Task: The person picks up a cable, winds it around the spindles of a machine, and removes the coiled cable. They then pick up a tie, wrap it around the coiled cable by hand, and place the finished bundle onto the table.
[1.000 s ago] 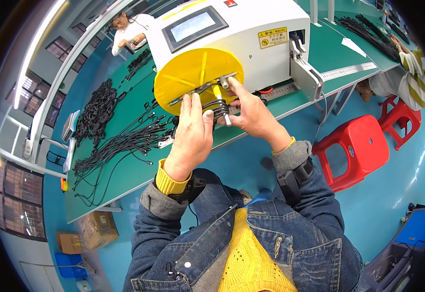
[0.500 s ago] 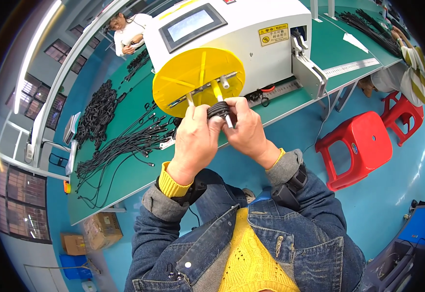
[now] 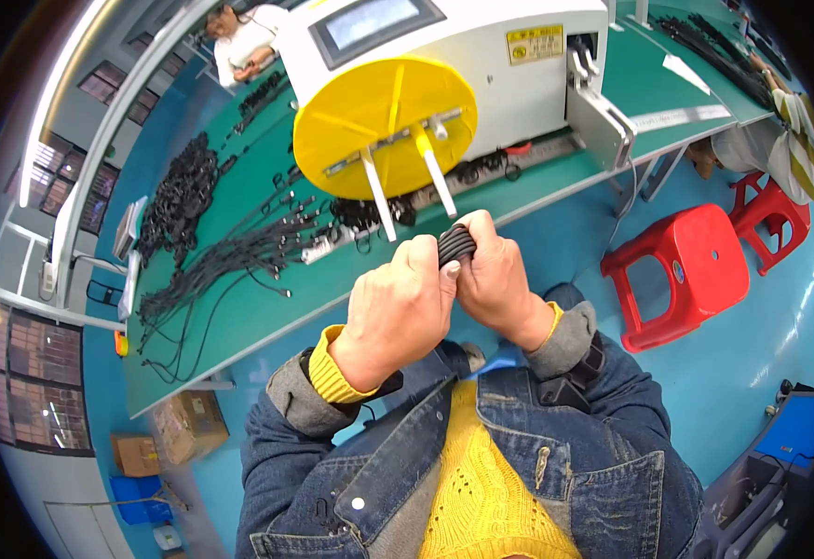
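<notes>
A blue floor [image 3: 724, 401] spreads under a long green table [image 3: 249, 158], which runs across the upper half of the view. On the table stands a white machine [image 3: 500, 102], top centre. A round yellow disc [image 3: 351, 121] faces the wearer on its front. Two red stools [image 3: 696, 270] stand on the floor at right, one behind the other. A person in a white top [image 3: 253, 42] is beyond the table at upper left; a striped sleeve [image 3: 798, 149] shows at the far right. Left of the machine lies a tangled heap [image 3: 182, 191] of black cables, and nearer the wearer, a spread of loose cables [image 3: 211, 270]. Above the disc, the machine has a tilted screen [image 3: 374, 26].

At the centre, in front of the disc, the wearer's two bare hands come together. The left hand [image 3: 402, 307] has its fingers curled in, gripping the left side of a small black coil; its thumb lies along the near side. The right hand [image 3: 500, 289] folds its fingers tightly around the coil's right side. Two white pegs [image 3: 377, 191] jut from the disc toward the hands. The coil [image 3: 455, 244], black cable wound in a tight bundle, is held between both hands, just below the right peg's tip; whether they touch, I cannot tell.
</notes>
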